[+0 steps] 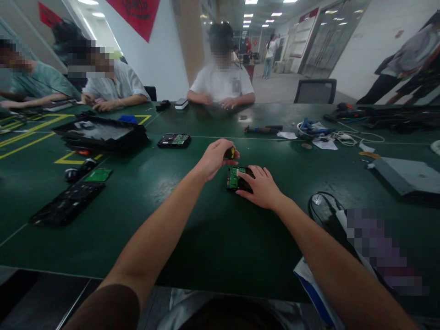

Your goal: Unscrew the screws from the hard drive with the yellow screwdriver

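Note:
A hard drive [233, 178] lies on the green table in front of me, its green circuit board facing up. My right hand [260, 185] holds it down from the right, thumb at the near edge and fingers across the top, hiding much of it. Just above its far left part, my left hand [220, 158] is closed round the black-and-yellow handle of what looks like a screwdriver [231, 153]. The tool's shaft and tip cannot be made out.
Left on the table [206, 238] are another drive [173, 140], a black tray [103, 135], a loose green circuit board [98, 174] and a black panel [67, 203]. Rightward lie cables [357, 136], a grey metal box [405, 176] and a bag [340, 229]. A person [222, 85] sits opposite.

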The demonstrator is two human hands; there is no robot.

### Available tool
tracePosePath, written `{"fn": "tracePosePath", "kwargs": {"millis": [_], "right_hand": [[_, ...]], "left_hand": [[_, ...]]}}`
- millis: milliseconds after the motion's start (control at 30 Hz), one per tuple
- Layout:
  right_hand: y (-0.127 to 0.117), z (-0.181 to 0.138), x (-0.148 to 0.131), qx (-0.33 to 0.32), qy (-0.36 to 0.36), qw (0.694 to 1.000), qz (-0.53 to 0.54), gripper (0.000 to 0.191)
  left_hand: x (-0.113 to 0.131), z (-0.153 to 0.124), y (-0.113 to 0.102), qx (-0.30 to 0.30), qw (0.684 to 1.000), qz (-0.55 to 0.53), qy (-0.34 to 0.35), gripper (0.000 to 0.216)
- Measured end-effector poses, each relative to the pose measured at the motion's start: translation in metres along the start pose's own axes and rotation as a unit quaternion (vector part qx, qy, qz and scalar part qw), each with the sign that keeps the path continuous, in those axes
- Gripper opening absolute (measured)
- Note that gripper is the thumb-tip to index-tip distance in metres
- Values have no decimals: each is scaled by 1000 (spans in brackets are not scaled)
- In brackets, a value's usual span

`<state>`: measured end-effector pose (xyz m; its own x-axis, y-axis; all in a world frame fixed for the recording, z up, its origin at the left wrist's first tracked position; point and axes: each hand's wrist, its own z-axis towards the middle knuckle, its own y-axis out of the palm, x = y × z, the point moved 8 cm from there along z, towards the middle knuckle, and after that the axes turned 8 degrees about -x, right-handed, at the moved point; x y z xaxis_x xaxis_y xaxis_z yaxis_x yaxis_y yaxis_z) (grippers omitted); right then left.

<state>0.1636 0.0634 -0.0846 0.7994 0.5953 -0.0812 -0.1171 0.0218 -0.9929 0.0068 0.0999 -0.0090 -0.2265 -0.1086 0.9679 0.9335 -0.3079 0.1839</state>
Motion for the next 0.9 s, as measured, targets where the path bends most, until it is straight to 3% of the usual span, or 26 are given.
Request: {"fn": "tracePosePath", "kwargs": {"millis": [233, 600, 900], "right_hand": [[-9, -5, 6, 12, 8, 1000, 25, 76], [-6, -5, -7, 24, -58, 997, 54, 59], [-5, -5, -6, 21, -64, 996, 60, 64]], "left_hand": [[10, -1, -7, 21, 997, 76, 14, 21], [11, -1, -3, 19, 999, 3, 29, 10], [8, 0, -2, 31, 998, 21, 42, 16]]}}
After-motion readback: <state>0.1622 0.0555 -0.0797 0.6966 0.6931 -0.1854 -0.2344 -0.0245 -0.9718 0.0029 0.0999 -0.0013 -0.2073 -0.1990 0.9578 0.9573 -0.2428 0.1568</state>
